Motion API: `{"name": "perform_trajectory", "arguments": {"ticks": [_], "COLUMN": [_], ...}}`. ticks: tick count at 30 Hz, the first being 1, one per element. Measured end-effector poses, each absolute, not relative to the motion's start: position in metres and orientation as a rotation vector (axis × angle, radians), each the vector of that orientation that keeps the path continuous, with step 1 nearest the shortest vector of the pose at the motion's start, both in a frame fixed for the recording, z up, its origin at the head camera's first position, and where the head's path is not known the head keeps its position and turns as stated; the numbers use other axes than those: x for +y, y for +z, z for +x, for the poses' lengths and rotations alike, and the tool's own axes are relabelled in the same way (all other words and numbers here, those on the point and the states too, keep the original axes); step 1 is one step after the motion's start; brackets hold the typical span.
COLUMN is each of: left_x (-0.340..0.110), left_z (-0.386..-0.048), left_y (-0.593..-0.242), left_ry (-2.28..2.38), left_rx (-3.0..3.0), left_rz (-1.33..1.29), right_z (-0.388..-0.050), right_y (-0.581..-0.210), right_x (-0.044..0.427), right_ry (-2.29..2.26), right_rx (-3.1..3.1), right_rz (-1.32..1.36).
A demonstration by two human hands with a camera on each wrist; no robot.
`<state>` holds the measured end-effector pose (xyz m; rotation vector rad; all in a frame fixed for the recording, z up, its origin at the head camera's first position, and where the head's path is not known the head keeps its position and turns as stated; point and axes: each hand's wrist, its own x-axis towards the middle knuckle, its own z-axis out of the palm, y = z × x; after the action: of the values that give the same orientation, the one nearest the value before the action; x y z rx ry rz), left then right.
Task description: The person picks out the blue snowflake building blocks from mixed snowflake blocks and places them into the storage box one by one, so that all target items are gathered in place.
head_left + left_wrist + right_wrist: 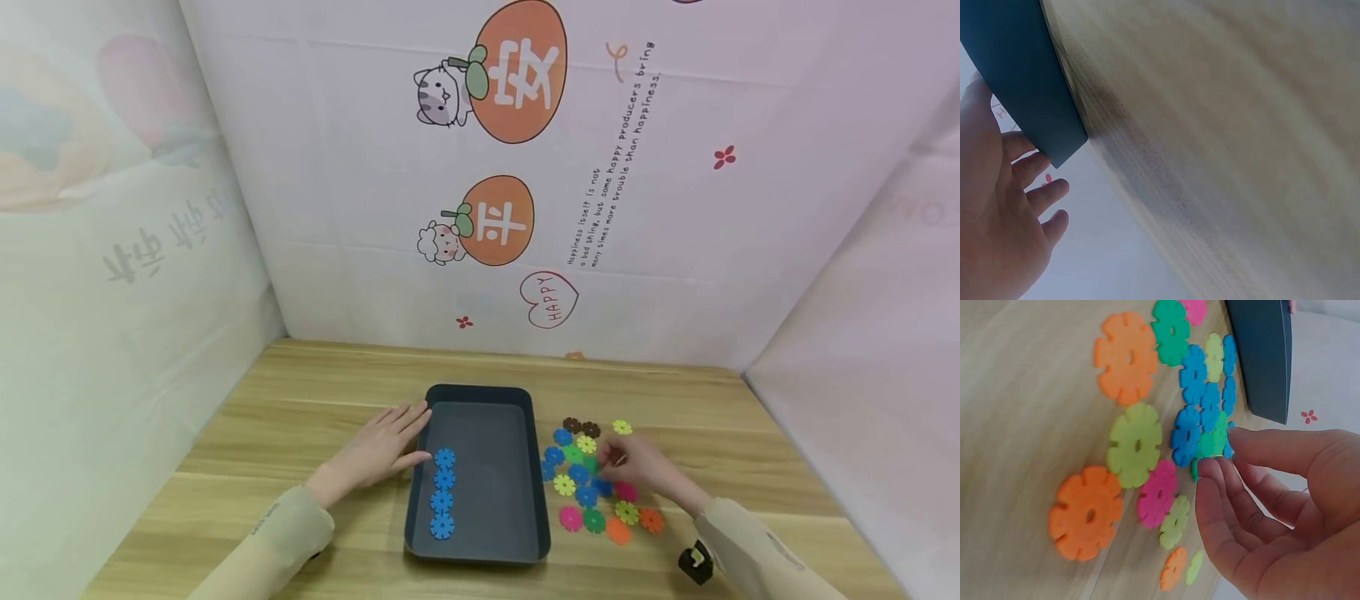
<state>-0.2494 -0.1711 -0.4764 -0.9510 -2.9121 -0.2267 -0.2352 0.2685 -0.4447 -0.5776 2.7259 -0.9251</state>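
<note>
A dark grey tray stands mid-table, with several blue notched discs in a column along its left side. My left hand rests on the tray's left rim, fingers stretched out; in the left wrist view its fingers lie against the tray's outer wall. Right of the tray my right hand hovers low over loose flower-shaped discs, fingers bent. A gap shows between thumb and index fingertips in the right wrist view, with green discs and a blue disc close by. Part of the pile is hidden by this hand.
The loose discs include a brown one, a yellow one, a pink one and an orange one. A small black object is beside the right cuff. A printed white cloth hangs behind the wooden table.
</note>
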Motion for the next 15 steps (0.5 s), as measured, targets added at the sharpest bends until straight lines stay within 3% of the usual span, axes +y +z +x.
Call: {"name": "perform_trajectory", "arguments": {"ticks": [15], "left_x": [-0.1702], "left_z": [-0.2496], "left_y": [-0.4772], "left_ry": [-0.223], "left_rx": [-2.906], "left_rz": [-0.944], "right_z": [-0.2268], "right_y": [-0.4496], "right_x": [0.2703], "right_ry": [-0.822], "right_rx": [2.754], "right_rz": [-0.527]}}
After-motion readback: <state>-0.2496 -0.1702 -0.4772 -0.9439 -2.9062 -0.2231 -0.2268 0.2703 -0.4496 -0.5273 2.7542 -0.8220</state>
